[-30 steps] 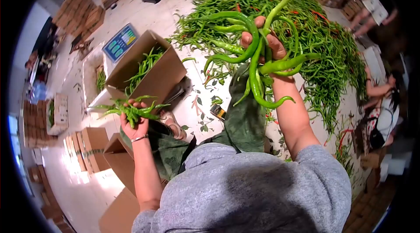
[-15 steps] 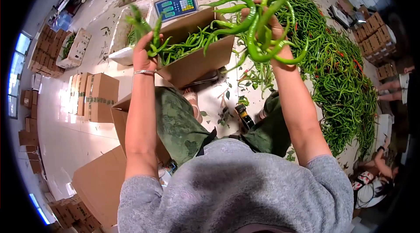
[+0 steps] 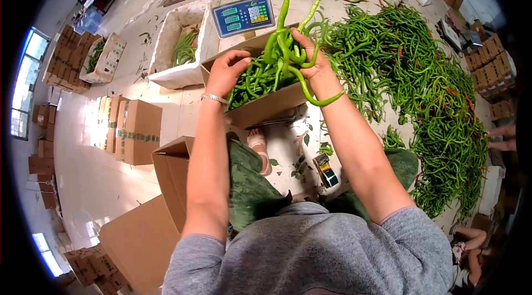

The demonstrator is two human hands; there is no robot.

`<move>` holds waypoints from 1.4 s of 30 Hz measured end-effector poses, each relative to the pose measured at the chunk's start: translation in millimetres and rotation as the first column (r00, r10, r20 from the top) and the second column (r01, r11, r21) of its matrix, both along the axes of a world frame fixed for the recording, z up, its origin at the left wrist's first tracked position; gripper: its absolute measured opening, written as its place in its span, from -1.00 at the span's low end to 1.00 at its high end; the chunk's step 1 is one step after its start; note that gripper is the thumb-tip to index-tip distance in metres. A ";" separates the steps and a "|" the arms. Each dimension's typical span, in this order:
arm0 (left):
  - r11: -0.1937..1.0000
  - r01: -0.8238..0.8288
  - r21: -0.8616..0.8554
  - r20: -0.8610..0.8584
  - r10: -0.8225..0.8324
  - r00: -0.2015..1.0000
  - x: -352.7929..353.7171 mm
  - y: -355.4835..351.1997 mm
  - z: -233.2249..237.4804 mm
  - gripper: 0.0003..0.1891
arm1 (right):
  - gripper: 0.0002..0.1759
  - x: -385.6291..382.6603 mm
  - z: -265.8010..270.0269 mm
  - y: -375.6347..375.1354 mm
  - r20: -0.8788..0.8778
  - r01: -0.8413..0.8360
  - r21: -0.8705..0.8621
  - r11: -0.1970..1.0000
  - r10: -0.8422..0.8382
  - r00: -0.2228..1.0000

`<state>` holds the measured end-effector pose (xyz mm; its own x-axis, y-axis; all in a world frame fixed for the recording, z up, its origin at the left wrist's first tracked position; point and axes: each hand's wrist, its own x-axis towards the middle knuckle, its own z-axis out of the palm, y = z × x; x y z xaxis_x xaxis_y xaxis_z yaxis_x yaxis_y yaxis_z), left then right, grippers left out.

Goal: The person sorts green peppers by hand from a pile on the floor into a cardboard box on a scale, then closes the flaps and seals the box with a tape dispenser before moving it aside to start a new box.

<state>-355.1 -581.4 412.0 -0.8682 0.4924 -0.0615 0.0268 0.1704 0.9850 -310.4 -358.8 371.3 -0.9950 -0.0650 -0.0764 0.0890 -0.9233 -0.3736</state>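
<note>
A cardboard box (image 3: 271, 107) of green peppers (image 3: 256, 80) stands in front of me, beside a scale display (image 3: 244, 15). Above its right part, my right hand (image 3: 311, 59) is closed round a bunch of long green peppers (image 3: 284, 45), one of which hangs over the wrist. My left hand (image 3: 228, 73) is at the box's left side, its fingers curled and thumb near the index finger; no pepper shows in it, and its palm side is partly hidden.
A large heap of green peppers (image 3: 426, 101) with some red ones lies at the right. A white foam box (image 3: 158, 76) stands left of the display. Cardboard boxes (image 3: 138, 131) stand at the left, a tape dispenser (image 3: 325, 171) near my feet. Another person's limbs (image 3: 472, 239) show lower right.
My right hand has moved left and down over the box with its peppers. My left hand has come to the box, and the peppers it held are gone from it. The view has shifted.
</note>
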 end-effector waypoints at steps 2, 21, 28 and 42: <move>0.966 -0.176 0.188 0.029 0.174 0.984 7.6 7.0 -5.3 -0.82 | -0.80 -6.7 -3.0 -7.3 0.062 0.046 0.089 0.995 -0.052 0.997; 0.978 -0.182 0.097 0.006 0.183 0.983 -54.2 -9.4 -52.5 -0.76 | -0.67 -58.0 -57.2 -62.1 0.119 0.423 0.394 0.816 -0.502 0.856; 0.857 -0.481 -0.184 -0.561 0.310 0.767 -48.5 -38.4 -26.4 -0.77 | -0.32 -4.5 -36.4 -12.6 0.525 -0.186 0.701 0.689 -0.322 0.788; 0.401 -0.697 0.595 0.214 0.756 0.618 -52.5 -65.1 -9.8 -0.78 | -0.76 138.7 187.1 -63.0 -0.806 0.301 0.404 0.864 0.181 0.564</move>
